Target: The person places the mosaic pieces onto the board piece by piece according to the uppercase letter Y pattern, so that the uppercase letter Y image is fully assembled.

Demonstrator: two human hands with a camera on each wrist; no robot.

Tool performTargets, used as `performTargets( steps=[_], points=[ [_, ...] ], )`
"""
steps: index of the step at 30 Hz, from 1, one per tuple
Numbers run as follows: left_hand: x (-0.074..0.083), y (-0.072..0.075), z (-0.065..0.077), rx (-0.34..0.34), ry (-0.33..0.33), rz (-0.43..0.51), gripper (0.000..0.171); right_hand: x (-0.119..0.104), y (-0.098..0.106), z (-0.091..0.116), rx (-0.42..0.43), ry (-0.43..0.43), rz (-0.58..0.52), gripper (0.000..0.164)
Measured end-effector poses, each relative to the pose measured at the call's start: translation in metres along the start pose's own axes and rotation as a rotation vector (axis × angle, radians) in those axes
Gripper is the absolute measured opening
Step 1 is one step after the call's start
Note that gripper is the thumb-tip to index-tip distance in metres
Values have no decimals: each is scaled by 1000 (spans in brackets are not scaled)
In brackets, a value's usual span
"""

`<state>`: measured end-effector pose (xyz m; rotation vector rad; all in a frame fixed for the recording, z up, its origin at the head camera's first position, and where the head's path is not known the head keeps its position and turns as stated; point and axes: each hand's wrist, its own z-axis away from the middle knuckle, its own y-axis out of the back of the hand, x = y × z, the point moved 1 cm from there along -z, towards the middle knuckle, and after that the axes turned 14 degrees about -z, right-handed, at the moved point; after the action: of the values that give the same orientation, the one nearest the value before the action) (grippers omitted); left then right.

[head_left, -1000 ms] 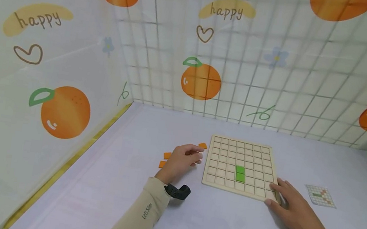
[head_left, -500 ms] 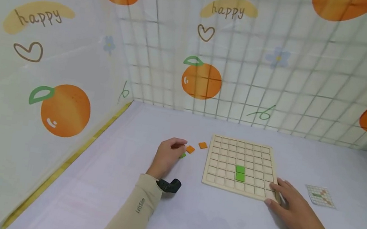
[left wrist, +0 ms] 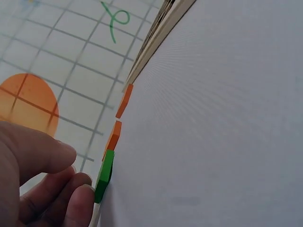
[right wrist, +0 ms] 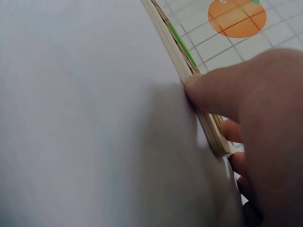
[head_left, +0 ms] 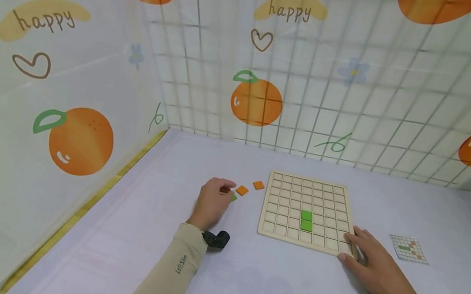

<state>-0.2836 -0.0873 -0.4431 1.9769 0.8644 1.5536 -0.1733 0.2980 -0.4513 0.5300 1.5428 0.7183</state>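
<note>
A pale wooden grid board (head_left: 282, 202) lies flat on the table, two green tiles (head_left: 306, 220) side by side in its grid. My right hand (head_left: 374, 274) grips the near right corner, thumb against the near edge, fingers at the right side. My left hand (head_left: 210, 204) is bent just left of a loose green tile (left wrist: 104, 177), fingertips close beside it; whether they touch I cannot tell. Nothing shows between its thumb and fingers. Two loose orange tiles, one nearer the hand (head_left: 241, 190) and one nearer the board (head_left: 258, 185), lie between hand and board.
Right of the board lies a small card (head_left: 408, 249) printed with a coloured grid pattern. A printed curtain (head_left: 208, 87) stands behind the white table (head_left: 278, 290) and along its left side, where a yellow strip (head_left: 84, 211) runs.
My left hand has moved left from beside the board, uncovering an orange tile and part of a green one, while covering the spot of two other orange tiles. My right hand stays on the board.
</note>
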Motion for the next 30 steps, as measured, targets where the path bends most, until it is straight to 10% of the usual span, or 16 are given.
performTargets(
  steps=[30],
  points=[
    [1,-2,3,-125,-120,-159,32,0,0,2,5,18,-26,82]
  ],
)
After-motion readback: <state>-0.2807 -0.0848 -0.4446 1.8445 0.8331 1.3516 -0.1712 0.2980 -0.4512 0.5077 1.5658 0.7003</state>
